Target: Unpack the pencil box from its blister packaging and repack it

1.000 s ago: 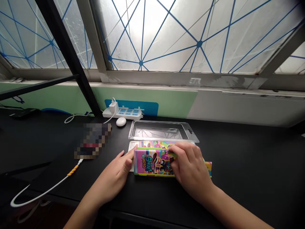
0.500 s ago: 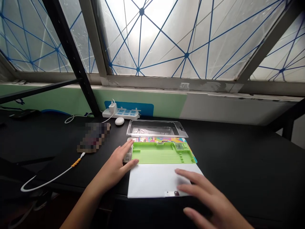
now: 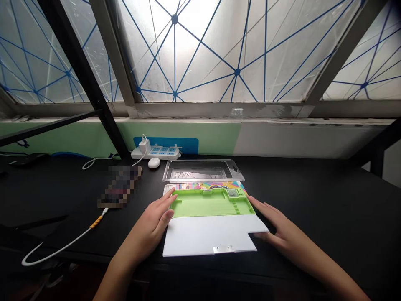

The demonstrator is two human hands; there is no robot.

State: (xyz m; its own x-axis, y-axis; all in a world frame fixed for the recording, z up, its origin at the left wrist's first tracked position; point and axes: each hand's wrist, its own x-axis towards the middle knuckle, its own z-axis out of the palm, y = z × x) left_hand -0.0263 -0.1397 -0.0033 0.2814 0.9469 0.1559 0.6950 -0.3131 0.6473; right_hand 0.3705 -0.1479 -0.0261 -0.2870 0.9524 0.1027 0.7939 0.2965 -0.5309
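An open pencil case lies in front of me, with a shallow light-green tray [image 3: 203, 205] and a white lid [image 3: 194, 236] folded toward me. The lid has a notch at its right corner and a small plate on its near edge. Against the tray's left edge rests my left hand [image 3: 153, 225], open, its fingers stretched. My right hand [image 3: 275, 223] is open at the right edge, fingertips by the tray's corner and thumb near the lid's notch. A colourful printed card [image 3: 216, 184] shows behind the tray, mostly covered by it.
A clear plastic package shell [image 3: 166, 172] lies behind the card. Left of it are a white round object [image 3: 153, 163], a power strip [image 3: 164, 151] and a blurred-out phone-like device [image 3: 120, 186] on a white cable [image 3: 67, 244]. A black frame post [image 3: 84, 75] rises at the left.
My right hand has moved from above the lid to the right edge of the case. My left hand stays at the left edge. The view has shifted slightly.
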